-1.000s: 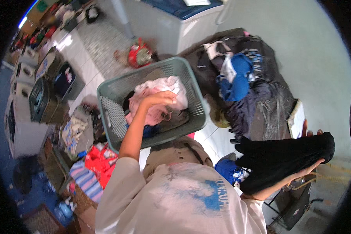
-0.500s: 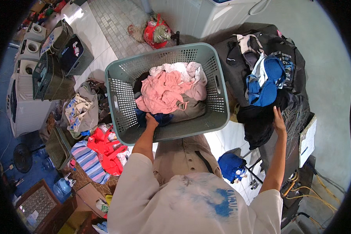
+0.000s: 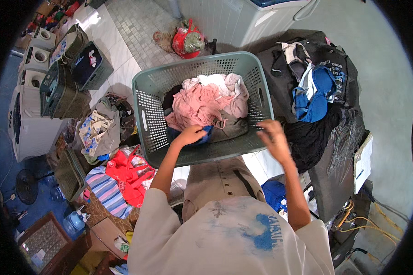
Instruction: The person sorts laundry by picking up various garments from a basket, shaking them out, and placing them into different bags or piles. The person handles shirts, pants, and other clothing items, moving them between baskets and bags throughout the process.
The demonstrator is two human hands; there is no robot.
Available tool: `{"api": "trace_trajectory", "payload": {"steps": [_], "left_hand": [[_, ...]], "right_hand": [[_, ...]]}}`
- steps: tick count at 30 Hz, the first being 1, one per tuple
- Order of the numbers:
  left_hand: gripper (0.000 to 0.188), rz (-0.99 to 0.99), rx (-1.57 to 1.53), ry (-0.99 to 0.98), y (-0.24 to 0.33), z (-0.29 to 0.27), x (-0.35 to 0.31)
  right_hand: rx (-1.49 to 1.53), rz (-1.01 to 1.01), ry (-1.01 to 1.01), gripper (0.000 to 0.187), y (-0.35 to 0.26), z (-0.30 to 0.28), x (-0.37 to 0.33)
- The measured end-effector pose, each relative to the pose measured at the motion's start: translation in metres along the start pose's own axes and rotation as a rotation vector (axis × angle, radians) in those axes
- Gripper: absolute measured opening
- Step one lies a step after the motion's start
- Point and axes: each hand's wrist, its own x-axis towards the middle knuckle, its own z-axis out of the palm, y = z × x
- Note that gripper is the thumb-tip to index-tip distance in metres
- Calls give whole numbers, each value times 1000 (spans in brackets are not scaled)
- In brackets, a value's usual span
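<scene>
A grey-green plastic laundry basket (image 3: 147, 151) stands before me, holding a pink garment (image 3: 195, 105), white and pale pink cloth (image 3: 236, 94), an olive-grey garment (image 3: 229, 128) and a blue garment (image 3: 207, 134). My left hand (image 3: 190, 135) reaches over the basket's near side, its fingers closed at the blue garment, which is partly hidden under the pink one. Over the near right corner of the basket is my right hand (image 3: 274, 140), slightly blurred, fingers apart and holding nothing. To its right, a black garment (image 3: 309, 142) lies on a dark covered surface beside a blue-and-white bra (image 3: 314, 94).
Stacked baskets (image 3: 62, 87) and white washing machines (image 3: 32, 105) stand at the left. Red bags (image 3: 131, 176) and striped cloth (image 3: 108, 190) lie lower left. Another white machine (image 3: 257, 23) is at the back. Yellow cables (image 3: 376, 229) run at lower right.
My right hand has left the black garment and swung left to the basket. My left hand has risen slightly to the right, and more of the blue garment shows. The view has shifted a little.
</scene>
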Motion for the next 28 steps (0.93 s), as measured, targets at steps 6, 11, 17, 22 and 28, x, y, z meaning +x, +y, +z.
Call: {"api": "trace_trajectory", "payload": {"steps": [6,11,17,22,28], "left_hand": [[27,154,-546,-305,162,-62,-46],[18,322,-928,173,212,-101,-53],[69,561,-510,340,210,-66,-21],[118,412,-836,-222,213,-15,-41],[120,409,-720,-603,213,31,-41]], "right_hand": [[0,-81,-353,73,-52,79,13],[276,184,-562,27,-68,73,31],[795,216,-74,40,-114,-18,28],[1064,224,208,41,-140,-77,20],[890,340,437,44,-96,-104,7]]}}
